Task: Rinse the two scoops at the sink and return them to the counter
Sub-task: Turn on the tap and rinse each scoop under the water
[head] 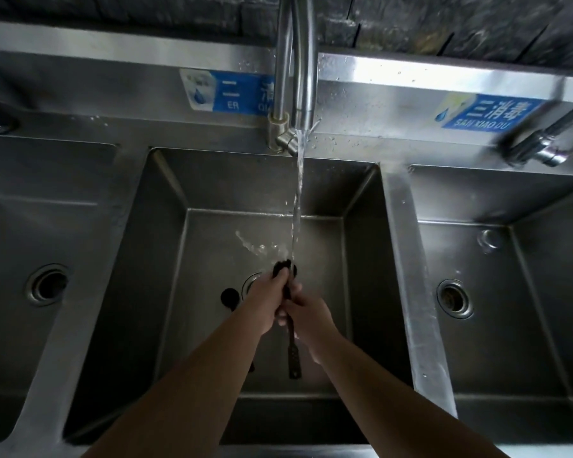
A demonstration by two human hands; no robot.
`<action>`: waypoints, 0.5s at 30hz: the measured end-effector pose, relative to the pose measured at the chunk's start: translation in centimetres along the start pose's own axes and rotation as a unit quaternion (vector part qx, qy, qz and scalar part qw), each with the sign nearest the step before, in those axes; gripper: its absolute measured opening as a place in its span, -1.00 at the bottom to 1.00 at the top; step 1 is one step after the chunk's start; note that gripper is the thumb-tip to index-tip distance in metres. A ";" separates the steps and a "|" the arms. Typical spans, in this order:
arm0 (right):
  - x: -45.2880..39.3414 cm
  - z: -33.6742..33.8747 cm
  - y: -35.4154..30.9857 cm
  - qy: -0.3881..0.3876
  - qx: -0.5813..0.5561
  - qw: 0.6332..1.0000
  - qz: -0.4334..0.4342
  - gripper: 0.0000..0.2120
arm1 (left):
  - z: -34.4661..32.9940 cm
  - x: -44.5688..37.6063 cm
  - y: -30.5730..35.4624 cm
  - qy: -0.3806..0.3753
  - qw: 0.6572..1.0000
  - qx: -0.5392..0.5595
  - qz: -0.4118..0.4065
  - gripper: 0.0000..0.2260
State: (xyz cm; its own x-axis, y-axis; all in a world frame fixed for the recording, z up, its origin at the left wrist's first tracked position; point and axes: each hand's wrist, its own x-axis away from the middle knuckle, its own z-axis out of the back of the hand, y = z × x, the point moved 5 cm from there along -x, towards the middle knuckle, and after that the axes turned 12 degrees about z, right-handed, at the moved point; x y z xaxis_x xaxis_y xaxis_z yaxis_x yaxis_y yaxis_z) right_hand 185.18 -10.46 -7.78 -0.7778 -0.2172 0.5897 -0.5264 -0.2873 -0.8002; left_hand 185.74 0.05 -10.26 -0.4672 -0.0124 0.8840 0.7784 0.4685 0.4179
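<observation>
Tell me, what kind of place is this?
Probably a commercial kitchen's washing station: three steel sinks side by side, blue numbered labels on the back wall, and a tall faucet running.

sink [166, 193]: you see brushed stainless steel, dull sheen, wet in spots around the middle basin
faucet [298, 61]: you see polished metal tube, glossy, with a duller brass-toned fitting at its base
scoop [293, 355]: you hold dark matt stuff, plastic by the look of it
second scoop [229, 297]: you see the same dark matt finish
labels [487, 110]: you see glossy blue and white stickers
back wall [444, 21]: you see dark, rough, stone-like facing
</observation>
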 end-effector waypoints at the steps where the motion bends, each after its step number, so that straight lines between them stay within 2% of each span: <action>1: -0.3 0.0 -0.6 0.005 -0.006 1.000 0.017 -0.84 | 0.0 0.1 0.3 -0.011 1.000 -0.005 -0.004 -0.70; 7: -2.2 0.0 -5.1 0.012 -0.134 0.990 0.031 -0.84 | -1.0 2.4 3.0 -0.057 0.998 0.001 -0.039 -0.82; 15: -2.4 -0.2 -10.8 0.017 -0.237 0.967 0.089 -0.83 | -2.4 6.0 8.7 -0.088 0.982 0.036 -0.163 -0.73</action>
State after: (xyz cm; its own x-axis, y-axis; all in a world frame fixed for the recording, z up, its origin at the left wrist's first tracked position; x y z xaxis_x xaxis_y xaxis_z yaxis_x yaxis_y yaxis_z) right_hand 192.66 -6.62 -0.59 -0.8769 -0.1905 0.4413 -0.4757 0.2131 -0.8534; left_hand 190.70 1.97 -0.82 -0.7570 -0.0231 0.6530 0.5463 0.5258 0.6520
